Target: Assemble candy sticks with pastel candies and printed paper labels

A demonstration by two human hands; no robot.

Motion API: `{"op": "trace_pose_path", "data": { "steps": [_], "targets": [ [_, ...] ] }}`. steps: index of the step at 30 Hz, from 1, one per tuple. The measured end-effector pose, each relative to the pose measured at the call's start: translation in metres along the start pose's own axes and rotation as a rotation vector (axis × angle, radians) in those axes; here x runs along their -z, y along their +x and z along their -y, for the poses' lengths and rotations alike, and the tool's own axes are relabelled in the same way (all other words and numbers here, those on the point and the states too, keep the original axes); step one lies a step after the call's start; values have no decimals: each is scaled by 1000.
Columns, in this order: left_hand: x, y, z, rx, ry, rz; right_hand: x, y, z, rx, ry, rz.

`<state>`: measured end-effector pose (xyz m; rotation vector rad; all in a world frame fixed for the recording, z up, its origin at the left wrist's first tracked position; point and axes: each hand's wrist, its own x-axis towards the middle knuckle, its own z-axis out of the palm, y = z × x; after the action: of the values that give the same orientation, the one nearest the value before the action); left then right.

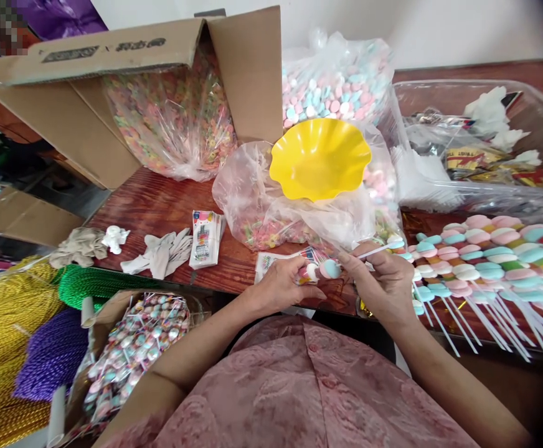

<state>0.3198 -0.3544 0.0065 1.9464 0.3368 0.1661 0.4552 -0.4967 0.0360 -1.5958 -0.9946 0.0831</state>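
My left hand (281, 287) is closed on a short stack of marshmallow candies (330, 269), with a pale blue piece at the end facing my right hand. My right hand (386, 283) pinches a thin white stick (375, 250) between thumb and fingers, close to that stack. Whether the stick joins the candies in my left hand cannot be made out. Under and behind my hands lie printed wrappers (271, 258). To the right, many candy skewers (477, 255) in pink, blue and white lie in rows, their white sticks pointing toward me.
A yellow wavy bowl (321, 158) sits on clear candy bags (253, 180). A cardboard box (248, 74) holds a bag of ring candies (173, 118). Wrapper stack (205, 239), gloves (166, 252) and a plastic bin (486, 90) are around. A box of wrapped candies (141, 336) stands lower left.
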Motion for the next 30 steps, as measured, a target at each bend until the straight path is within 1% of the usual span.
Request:
{"op": "trace_pose_path", "data": {
  "steps": [3, 5, 6, 8, 9, 11, 14, 15, 17, 20, 21, 23, 25, 27, 28, 30],
  "targets": [
    [-3, 1, -1, -31, 21, 33, -4, 1, 0, -25, 28, 12],
    [-5, 3, 0, -25, -52, 26, -5, 2, 0, -57, 82, 36],
    [-5, 3, 0, -9, -110, 15, -5, 3, 0, -65, 124, 70],
    [-5, 4, 0, 57, -237, 2, -1, 6, 2, -39, 214, 189],
    [-5, 4, 1, 99, -297, 8, 2, 7, 3, -3, 249, 261],
    [-4, 5, 0, 182, -394, 66, 9, 11, 6, 90, 272, 395],
    [-4, 5, -1, 243, -468, 185, 15, 16, 10, 192, 220, 513],
    [-4, 5, -2, 240, -481, 211, 16, 17, 11, 215, 195, 525],
    [-6, 5, -2, 206, -497, 220, 12, 18, 10, 258, 134, 506],
    [-9, 6, 3, 146, -471, 156, 2, 14, 5, 284, 14, 410],
    [-9, 6, 5, 128, -434, 125, -2, 12, 2, 265, -27, 372],
    [-8, 6, 9, 94, -319, 64, -7, 9, -3, 178, -59, 321],
    [-6, 6, 10, 58, -183, 30, -9, 8, -7, 65, -23, 338],
    [-4, 6, 8, 27, -84, 33, -10, 9, -8, -8, 2, 388],
    [-4, 7, 7, 15, -59, 46, -11, 10, -8, -9, -16, 404],
    [-5, 8, 4, 1, -49, 65, -12, 11, -6, 44, -95, 398]
  ]
}}
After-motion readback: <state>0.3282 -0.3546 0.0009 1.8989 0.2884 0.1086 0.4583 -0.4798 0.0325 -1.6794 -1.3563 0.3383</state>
